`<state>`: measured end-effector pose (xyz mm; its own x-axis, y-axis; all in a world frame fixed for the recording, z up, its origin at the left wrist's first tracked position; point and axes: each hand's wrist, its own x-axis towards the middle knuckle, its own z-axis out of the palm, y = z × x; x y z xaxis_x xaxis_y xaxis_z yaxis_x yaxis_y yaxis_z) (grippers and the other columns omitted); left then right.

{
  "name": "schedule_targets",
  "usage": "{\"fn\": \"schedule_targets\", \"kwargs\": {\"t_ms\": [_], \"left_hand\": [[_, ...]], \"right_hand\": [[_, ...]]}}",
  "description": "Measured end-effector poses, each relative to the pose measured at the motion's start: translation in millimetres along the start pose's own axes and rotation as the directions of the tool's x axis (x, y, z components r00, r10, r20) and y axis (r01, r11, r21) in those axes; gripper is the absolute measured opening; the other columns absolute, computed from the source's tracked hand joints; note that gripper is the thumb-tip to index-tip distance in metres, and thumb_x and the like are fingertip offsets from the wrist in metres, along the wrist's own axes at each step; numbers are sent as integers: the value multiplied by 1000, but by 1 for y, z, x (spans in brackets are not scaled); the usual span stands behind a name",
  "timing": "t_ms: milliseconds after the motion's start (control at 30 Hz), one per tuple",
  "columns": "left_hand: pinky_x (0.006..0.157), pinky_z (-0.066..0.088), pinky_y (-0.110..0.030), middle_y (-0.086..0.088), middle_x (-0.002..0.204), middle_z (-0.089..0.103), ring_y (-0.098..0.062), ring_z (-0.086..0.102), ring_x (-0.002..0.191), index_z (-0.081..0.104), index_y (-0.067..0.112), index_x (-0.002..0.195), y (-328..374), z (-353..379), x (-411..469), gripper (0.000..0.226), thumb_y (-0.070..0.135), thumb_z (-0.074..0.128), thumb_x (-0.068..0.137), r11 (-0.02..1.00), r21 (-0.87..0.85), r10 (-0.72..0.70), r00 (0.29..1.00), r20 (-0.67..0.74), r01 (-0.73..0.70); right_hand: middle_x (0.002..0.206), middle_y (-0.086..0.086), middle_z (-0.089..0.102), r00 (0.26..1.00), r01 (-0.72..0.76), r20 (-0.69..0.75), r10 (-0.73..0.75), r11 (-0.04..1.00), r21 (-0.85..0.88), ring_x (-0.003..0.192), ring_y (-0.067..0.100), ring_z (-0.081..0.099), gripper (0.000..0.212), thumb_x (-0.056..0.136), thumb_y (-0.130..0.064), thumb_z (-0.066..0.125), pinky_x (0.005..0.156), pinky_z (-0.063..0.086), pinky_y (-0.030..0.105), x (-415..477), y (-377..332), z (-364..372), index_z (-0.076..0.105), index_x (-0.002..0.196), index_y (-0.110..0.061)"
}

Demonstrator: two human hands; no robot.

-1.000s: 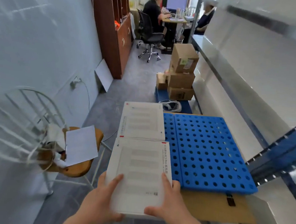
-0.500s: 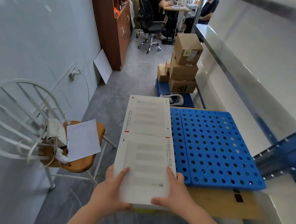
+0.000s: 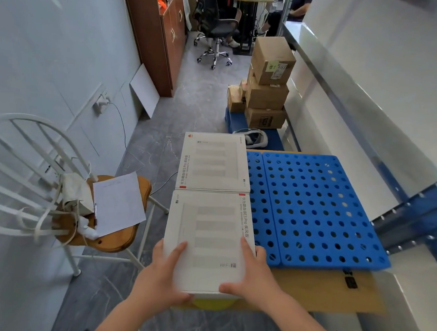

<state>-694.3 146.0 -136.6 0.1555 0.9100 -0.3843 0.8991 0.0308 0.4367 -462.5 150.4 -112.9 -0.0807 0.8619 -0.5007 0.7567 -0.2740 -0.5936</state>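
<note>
Box 1 [image 3: 212,162] lies placed at the blue pallet [image 3: 312,209] edge; left hand [image 3: 162,277] and right hand [image 3: 254,277] grip box 2 [image 3: 208,231] against it, not yet released.

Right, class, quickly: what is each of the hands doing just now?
Left hand: grips the nearer flat white cardboard box at its near left corner.
Right hand: grips the same box at its near right corner.

Near box [image 3: 209,241] "BE3 Pro", "WiFi 7", far box [image 3: 212,162] "BE3 Pro"
</note>
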Motion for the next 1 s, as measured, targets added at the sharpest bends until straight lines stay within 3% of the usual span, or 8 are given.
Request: {"fn": "schedule_targets", "kwargs": {"t_ms": [700,800,900,1000], "left_hand": [[99,45,-32,2,151,-12,-22,44,125,-6,44,145,-3,7,2,115,73,66,60,999,-44,23,999,33,-21],[102,43,-42,1,157,-13,-28,35,136,-10,38,148,-2,-14,18,108,77,54,70,1000,-22,-16,1000,-24,16],[107,38,-47,0,157,-18,-29,23,142,-8,33,150,1,-50,64,103,65,59,78,1000,29,-7,996,-89,10],[112,25,-45,-3,159,-9,-25,16,145,1,26,152,7,-79,111,96,49,65,83,999,-34,26,998,-60,-28]], "right_hand": [[138,-3,7,1000,6,-30,-6,1000,-2,112,8,32,124,64,-46,80,106,38,29,-2,2,6,-10,148,-29],[147,-2,10,993,-9,-115,27,988,151,124,11,33,116,68,-41,80,109,33,33,-8,3,10,-1,150,-27],[146,4,25,961,-59,-226,157,919,389,122,12,35,94,76,-29,76,107,33,34,-19,6,14,17,147,-19],[147,7,31,929,-214,-117,350,769,602,131,24,37,81,83,-23,69,104,37,40,-28,13,21,21,147,-14]]}}
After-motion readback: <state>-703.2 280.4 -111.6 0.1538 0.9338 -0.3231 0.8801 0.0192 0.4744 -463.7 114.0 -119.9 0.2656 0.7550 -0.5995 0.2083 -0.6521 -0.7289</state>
